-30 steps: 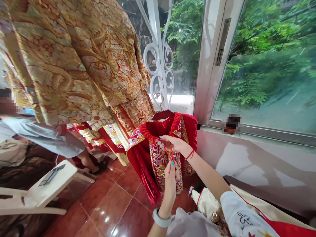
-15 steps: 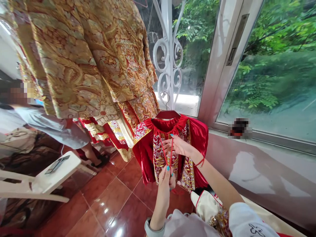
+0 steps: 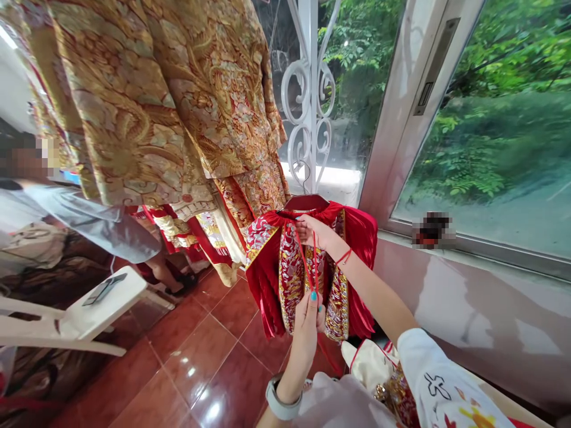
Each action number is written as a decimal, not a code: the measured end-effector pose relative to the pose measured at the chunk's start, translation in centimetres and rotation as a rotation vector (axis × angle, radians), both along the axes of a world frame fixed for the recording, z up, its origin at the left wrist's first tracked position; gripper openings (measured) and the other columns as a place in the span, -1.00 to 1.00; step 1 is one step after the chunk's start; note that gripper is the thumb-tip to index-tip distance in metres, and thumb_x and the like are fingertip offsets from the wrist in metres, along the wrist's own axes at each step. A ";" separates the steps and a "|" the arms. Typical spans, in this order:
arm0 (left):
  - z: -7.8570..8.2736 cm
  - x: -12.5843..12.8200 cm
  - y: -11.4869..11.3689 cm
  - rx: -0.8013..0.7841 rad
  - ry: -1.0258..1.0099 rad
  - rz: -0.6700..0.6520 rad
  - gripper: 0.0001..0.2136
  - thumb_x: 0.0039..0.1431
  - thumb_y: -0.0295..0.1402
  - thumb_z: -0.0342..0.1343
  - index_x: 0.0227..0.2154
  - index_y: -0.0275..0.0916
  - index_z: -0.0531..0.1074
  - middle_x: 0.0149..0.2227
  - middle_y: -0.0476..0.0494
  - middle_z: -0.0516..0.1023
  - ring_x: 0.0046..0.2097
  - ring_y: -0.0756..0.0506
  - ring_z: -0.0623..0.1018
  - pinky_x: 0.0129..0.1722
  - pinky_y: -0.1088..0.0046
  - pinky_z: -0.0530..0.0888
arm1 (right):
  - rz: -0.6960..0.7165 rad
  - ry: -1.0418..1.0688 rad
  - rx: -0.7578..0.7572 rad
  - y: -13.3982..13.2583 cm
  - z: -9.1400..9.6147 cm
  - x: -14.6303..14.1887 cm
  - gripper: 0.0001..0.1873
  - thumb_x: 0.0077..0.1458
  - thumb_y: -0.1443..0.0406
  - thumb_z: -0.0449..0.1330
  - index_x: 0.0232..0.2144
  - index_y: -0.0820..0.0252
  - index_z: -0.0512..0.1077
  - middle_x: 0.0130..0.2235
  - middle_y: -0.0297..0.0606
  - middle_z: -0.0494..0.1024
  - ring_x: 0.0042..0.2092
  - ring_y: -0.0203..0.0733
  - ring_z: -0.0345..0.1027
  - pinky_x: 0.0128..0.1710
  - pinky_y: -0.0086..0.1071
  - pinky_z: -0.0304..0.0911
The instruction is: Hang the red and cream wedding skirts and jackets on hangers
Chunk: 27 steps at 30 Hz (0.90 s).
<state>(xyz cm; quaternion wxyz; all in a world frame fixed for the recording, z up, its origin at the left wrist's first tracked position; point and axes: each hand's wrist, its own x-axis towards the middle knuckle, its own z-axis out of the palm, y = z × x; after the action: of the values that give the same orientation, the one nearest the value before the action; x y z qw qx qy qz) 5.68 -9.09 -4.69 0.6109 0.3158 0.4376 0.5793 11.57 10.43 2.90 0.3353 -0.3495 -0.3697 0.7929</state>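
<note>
A red costume cape (image 3: 361, 244) with silver and gold embroidered panels hangs on a dark red hanger (image 3: 307, 203). At its gathered neckline, my right hand (image 3: 314, 230) has its fingers bent over the front edge, closed on the cloth; the thumb is hard to see. Lower down, my left hand (image 3: 308, 312) pinches thin red cords (image 3: 315, 264) between thumb and fingers. These cords run taut from the neckline down to that pinch. A loose red end trails below my left hand.
Gold-patterned robes (image 3: 129, 113) hang at the upper left. A person in a grey garment (image 3: 111, 226) is beyond them, near a white chair (image 3: 107, 297) with a phone (image 3: 104, 289) on it. Right of the cape is a window frame (image 3: 401, 113); cream cloth (image 3: 370, 362) lies below.
My right hand has moved up from between the cords to the neckline, which now looks flatter and more closed. My left hand keeps its pinch on the cords, slightly raised.
</note>
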 end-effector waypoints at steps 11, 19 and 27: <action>-0.7 -2.8 1.4 0.145 1.032 -0.093 -0.70 0.30 -0.24 -0.18 -0.48 -0.19 0.33 -0.49 -0.07 0.42 -0.44 -0.05 0.37 -0.38 0.42 0.20 | 0.186 -0.088 0.273 -3.5 -3.2 4.1 -0.78 0.19 0.35 0.11 -0.14 0.18 0.49 -0.37 -0.34 0.44 -0.41 -0.38 0.28 -0.40 -0.52 0.30; 0.0 -6.7 3.8 0.175 1.096 -0.147 -0.66 0.33 -0.20 -0.23 -0.49 -0.18 0.31 -0.44 -0.09 0.49 -0.38 -0.09 0.45 -0.33 0.41 0.32 | 0.299 -0.503 0.717 -2.4 -1.9 4.8 -0.70 0.25 0.20 0.08 -0.25 0.27 0.54 -0.59 -0.50 0.10 -0.60 -0.43 -0.11 -0.63 -0.51 -0.14; 0.4 -7.8 7.9 0.461 1.142 0.368 -0.70 0.25 -0.41 -0.09 -0.02 -0.24 0.40 -0.01 -0.29 0.44 0.05 -0.18 0.43 0.10 0.19 0.34 | 0.291 -0.629 0.687 -1.6 -1.9 4.0 -0.72 0.20 0.25 0.08 -0.50 0.28 0.40 -0.65 -0.54 0.06 -0.63 -0.47 -0.18 -0.63 -0.49 -0.23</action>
<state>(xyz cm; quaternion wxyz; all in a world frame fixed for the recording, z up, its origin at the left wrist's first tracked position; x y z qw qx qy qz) -2.09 -1.18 -4.24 0.0889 0.6175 0.6051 0.4946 15.54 8.80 1.05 0.1888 -0.3860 -0.7386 0.5194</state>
